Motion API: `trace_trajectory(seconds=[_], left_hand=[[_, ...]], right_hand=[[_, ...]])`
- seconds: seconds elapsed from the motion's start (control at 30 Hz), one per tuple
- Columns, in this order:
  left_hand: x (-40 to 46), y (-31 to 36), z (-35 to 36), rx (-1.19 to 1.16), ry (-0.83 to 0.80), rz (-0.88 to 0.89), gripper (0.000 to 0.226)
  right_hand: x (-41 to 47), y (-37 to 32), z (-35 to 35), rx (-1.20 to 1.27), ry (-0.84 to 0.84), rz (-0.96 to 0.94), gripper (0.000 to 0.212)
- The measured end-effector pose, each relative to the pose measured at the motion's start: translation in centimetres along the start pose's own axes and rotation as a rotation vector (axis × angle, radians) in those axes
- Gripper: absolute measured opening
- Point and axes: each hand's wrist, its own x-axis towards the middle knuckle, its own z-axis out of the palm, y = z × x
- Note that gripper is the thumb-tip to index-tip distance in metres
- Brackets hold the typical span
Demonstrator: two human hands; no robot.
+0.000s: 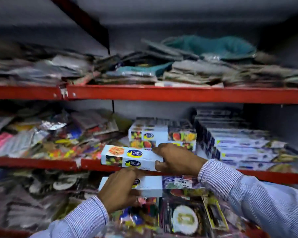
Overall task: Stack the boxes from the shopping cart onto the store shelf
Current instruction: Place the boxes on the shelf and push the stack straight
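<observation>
My right hand (176,159) grips the right end of a long pale-blue box (127,158) with food pictures and a blue oval logo, held at the front edge of the middle red shelf (33,163). My left hand (120,189) is lower, closed on a second pale-blue box (150,185) in front of the shelf below. Behind the upper box, a stack of matching boxes (155,134) sits on the middle shelf. The shopping cart is out of view.
To the right of that stack lie dark-blue and white flat boxes (239,143). Loose colourful packets (41,138) crowd the shelf's left side. Folded packaged goods (179,71) fill the top shelf. Packets (184,219) hang on the lower level.
</observation>
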Motion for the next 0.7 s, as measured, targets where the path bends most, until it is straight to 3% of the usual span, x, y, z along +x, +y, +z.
trace_trajectory(seconds=[0.2,0.4,0.7], left_hand=[[4.3,0.0,-2.1,-0.033,0.026,-0.021,0.053],[6.7,-0.7,-1.4,-0.027,-0.029,-0.033,0.060],[8.1,-1.8,-0.1,-0.029,-0.058,-0.036,0.062]], right_hand=[[4.2,4.1,-0.7,-0.037,-0.029,0.107,0.025],[7.5,7.2,1.6,-0.112,-0.108,0.216,0.042],[8.6,9.5,4.2,-0.082,-0.084,0.255,0.043]])
